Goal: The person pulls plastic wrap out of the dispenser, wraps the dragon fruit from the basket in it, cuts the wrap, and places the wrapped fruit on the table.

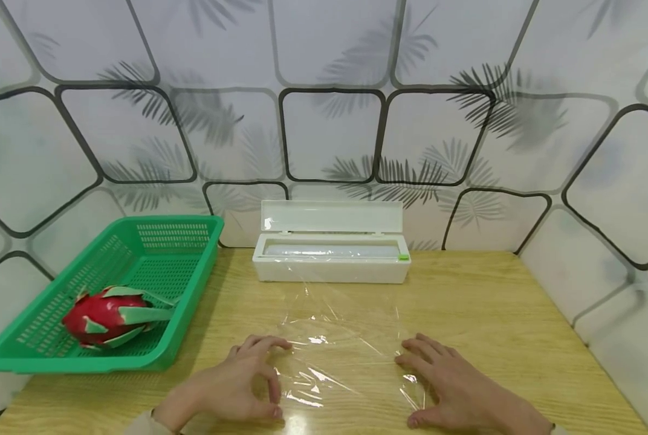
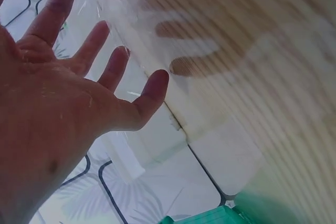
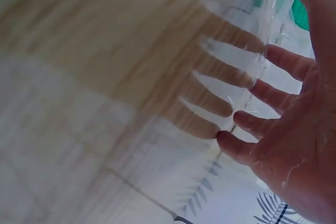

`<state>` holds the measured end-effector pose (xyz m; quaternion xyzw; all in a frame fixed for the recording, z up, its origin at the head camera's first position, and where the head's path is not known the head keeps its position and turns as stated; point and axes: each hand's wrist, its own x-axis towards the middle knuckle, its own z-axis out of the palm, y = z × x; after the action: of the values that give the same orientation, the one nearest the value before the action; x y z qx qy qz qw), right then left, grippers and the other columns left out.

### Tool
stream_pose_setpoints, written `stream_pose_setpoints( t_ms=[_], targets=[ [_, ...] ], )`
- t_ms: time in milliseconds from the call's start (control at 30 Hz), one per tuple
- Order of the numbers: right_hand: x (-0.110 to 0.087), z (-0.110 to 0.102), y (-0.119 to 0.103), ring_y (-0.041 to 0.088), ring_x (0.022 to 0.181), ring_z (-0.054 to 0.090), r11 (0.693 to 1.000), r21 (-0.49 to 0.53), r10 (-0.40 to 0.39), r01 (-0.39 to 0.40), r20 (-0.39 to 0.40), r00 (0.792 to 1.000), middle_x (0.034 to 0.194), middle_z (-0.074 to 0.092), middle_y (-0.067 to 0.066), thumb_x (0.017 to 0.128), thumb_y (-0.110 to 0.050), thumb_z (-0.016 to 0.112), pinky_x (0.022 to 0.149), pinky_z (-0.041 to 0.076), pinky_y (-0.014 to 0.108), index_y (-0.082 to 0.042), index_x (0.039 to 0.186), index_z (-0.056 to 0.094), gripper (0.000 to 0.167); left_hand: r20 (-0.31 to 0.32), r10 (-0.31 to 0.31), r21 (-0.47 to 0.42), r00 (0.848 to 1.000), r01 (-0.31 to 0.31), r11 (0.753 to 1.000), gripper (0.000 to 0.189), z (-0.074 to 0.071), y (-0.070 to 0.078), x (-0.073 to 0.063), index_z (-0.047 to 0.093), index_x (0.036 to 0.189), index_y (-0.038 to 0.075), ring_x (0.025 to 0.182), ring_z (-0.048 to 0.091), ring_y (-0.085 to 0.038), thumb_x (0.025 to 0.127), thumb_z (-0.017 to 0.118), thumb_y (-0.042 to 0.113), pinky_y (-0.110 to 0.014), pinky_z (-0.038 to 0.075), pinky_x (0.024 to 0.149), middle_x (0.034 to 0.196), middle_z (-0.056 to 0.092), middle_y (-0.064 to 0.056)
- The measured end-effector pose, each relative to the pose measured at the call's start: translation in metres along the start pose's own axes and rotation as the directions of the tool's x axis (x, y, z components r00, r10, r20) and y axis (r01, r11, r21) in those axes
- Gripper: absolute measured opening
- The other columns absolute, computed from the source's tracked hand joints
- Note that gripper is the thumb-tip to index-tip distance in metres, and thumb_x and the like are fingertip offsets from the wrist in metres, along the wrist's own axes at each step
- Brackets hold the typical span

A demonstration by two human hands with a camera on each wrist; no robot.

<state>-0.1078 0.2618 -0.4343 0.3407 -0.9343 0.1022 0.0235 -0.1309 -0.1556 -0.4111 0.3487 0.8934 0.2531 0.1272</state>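
Your clear film [image 1: 324,341] lies over the wooden table [image 1: 492,308] between your hands, running from the white box [image 1: 330,272] at the far side towards the near edge, and its hold looks like the weak point. Your left hand [image 1: 248,382] is spread with slack, bent fingers at the film's left edge, and your right hand [image 1: 446,383] is much the same at the right edge; neither is clenched, and I see no firm pinch, though whether every fingertip touches plastic is hard to tell. With so light a contact, an edge could slip away, curl or fold onto itself, and glossy wrinkles already show on the near left and beside your right thumb. Pulling harder with one hand than the other would probably skew the sheet and deepen those creases. Film this thin may also cling to your fingers and lift when you raise them. At the far side, the box stands with its lid [image 1: 332,216] raised and the roll [image 1: 332,250] inside, so a sharp tug might drag the box nearer or unwind extra film. The green basket [image 1: 196,296] holding a dragon fruit [image 1: 106,320] sits to the left; a wide leftward sweep of your arm could knock it.
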Motion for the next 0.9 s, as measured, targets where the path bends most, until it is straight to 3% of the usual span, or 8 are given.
stream_pose_setpoints(
  t_ms=[200,300,467,700,900],
  targets=[
    [0.001,0.000,0.002,0.047,0.137,0.049,1.000,-0.007,-0.030,0.030,-0.007,1.000,0.149,0.052,0.011,0.081,-0.082,0.060,0.095,0.048,0.066,-0.021,0.143,0.055,0.088,-0.076,-0.034,-0.075,0.997,0.028,0.997,0.021,-0.011,-0.001,-0.002,0.064,0.076,0.044,0.138,0.038,-0.037,0.083,0.080,0.031,-0.077,0.032,0.098,0.149,0.048,0.002],
    [0.001,0.001,0.001,0.047,0.136,0.049,1.000,-0.004,-0.031,0.031,-0.003,1.000,0.149,0.052,0.011,0.080,-0.083,0.060,0.095,0.048,0.067,-0.021,0.143,0.055,0.089,-0.091,-0.056,-0.051,0.994,0.051,0.997,0.018,-0.015,-0.002,-0.005,0.064,0.081,0.043,0.133,0.043,-0.035,0.084,0.078,0.033,-0.073,0.036,0.096,0.145,0.051,0.000],
    [0.000,0.002,0.001,0.048,0.136,0.049,1.000,-0.001,-0.025,0.025,0.003,1.000,0.148,0.051,0.011,0.079,-0.084,0.061,0.094,0.047,0.067,-0.021,0.142,0.055,0.089,-0.096,-0.033,0.043,0.995,0.037,0.998,0.018,-0.019,-0.002,-0.008,0.064,0.089,0.038,0.127,0.049,-0.030,0.082,0.078,0.030,-0.067,0.041,0.094,0.139,0.055,0.000],
    [0.002,0.001,0.001,0.048,0.134,0.050,1.000,-0.006,-0.022,0.022,-0.006,1.000,0.147,0.051,0.012,0.078,-0.084,0.061,0.094,0.047,0.067,-0.020,0.140,0.056,0.089,-0.107,0.068,0.228,0.992,-0.042,0.973,0.031,-0.025,0.005,-0.007,0.064,0.112,0.033,0.124,0.054,-0.025,0.085,0.077,0.025,-0.059,0.045,0.090,0.137,0.058,0.003],
    [0.002,0.001,0.001,0.048,0.135,0.050,1.000,0.003,-0.021,0.021,0.000,1.000,0.147,0.051,0.011,0.078,-0.084,0.061,0.094,0.047,0.067,-0.021,0.140,0.056,0.089,-0.114,0.197,0.394,0.974,-0.137,0.909,0.036,-0.028,0.015,-0.005,0.065,0.118,0.028,0.121,0.059,-0.025,0.085,0.078,0.024,-0.057,0.049,0.090,0.132,0.062,0.002]
  ],
)
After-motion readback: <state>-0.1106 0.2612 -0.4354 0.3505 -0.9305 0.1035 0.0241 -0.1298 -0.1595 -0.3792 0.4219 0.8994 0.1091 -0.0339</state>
